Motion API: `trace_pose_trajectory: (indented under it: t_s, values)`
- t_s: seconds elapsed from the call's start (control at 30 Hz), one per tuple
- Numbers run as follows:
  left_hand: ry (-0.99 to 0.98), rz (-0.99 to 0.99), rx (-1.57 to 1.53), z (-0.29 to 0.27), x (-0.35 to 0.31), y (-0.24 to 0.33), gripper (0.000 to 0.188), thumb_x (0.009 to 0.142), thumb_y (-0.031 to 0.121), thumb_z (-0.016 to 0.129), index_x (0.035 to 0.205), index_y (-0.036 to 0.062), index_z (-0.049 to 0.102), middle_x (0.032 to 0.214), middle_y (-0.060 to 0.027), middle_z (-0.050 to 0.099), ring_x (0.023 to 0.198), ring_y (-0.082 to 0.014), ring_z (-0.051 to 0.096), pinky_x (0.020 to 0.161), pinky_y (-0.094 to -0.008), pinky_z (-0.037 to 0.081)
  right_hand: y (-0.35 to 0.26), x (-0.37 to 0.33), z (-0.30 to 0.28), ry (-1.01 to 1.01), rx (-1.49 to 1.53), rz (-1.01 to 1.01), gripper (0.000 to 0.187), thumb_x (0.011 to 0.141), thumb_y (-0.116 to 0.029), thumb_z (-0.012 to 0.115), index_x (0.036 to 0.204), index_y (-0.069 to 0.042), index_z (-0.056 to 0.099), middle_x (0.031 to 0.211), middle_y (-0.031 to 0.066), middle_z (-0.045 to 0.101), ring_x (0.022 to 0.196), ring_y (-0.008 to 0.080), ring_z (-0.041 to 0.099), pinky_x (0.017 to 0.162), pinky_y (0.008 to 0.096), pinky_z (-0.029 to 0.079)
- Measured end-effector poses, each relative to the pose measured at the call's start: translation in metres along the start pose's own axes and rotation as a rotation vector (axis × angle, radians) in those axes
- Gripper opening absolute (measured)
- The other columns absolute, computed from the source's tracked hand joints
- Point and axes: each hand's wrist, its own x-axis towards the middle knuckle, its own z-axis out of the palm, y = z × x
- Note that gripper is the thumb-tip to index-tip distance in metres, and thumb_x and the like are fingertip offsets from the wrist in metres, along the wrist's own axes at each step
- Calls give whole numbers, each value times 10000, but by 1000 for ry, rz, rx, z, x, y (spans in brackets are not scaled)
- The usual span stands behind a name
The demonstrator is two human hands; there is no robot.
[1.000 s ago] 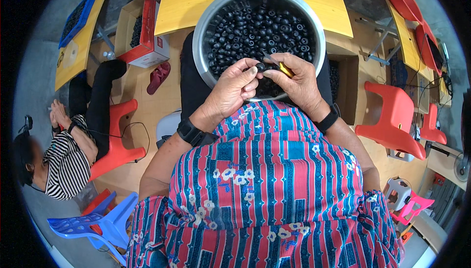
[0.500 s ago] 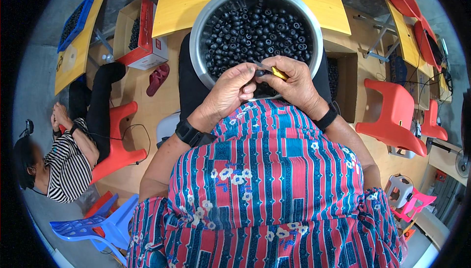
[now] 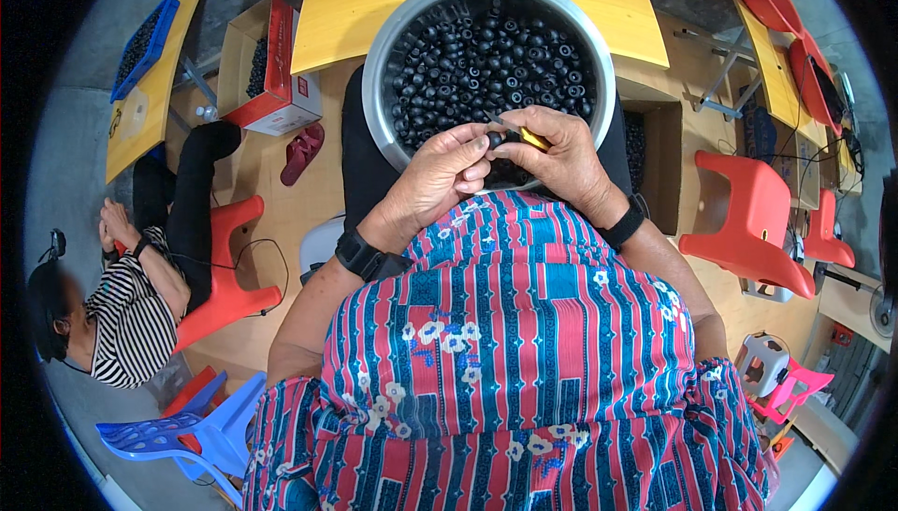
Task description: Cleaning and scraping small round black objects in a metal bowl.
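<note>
A wide metal basin (image 3: 378, 100) rests in front of me, with many small round black parts (image 3: 486, 57) in it, some showing a hole or ring. Over its near rim, my left hand (image 3: 444, 163) pinches one small black part (image 3: 495, 139) between thumb and fingertips. My right hand (image 3: 558, 151) is closed around a utility knife with a yellow handle (image 3: 534, 139). Its thin blade (image 3: 501, 121) points left, close above the black part. Whether the blade touches the part I cannot tell.
A yellow table (image 3: 346, 15) stands beyond the basin. To the left are a red and white carton (image 3: 281, 90), maroon slippers (image 3: 301, 152) and a seated person in a striped top (image 3: 136, 315). An open carton (image 3: 664, 165) and a red stool (image 3: 744, 216) are on the right.
The black part has turned slightly between my left fingertips, and the knife has shifted a little with my right hand. The basin and surroundings stay as they were.
</note>
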Motion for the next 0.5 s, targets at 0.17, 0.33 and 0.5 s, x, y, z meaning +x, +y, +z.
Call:
trace_pose_trajectory:
  t_s: [0.17,0.33,0.5]
  values:
    - [25,-6,17,0,-1,-1,214,1025,229,513,1151,58,542,899,17,528,654,-40,413,538,-168,339,-2,-1,1,-5,6,-19,241,797,-68,738,1023,-7,682,924,129,693,865,242,680,776,314,515]
    - [62,90,-77,5,-3,0,190,1036,232,488,1131,75,535,888,-1,495,685,-54,427,544,-169,342,-2,-3,-4,70,-93,-11,231,829,-161,721,994,-5,677,892,155,672,825,298,666,741,346,511]
    - [7,120,-113,3,-3,-1,179,1043,216,466,1129,73,531,894,-7,494,681,-58,419,546,-171,338,-6,-5,-5,-47,-236,-101,223,870,-219,697,961,-17,674,780,109,604,709,248,593,631,331,462]
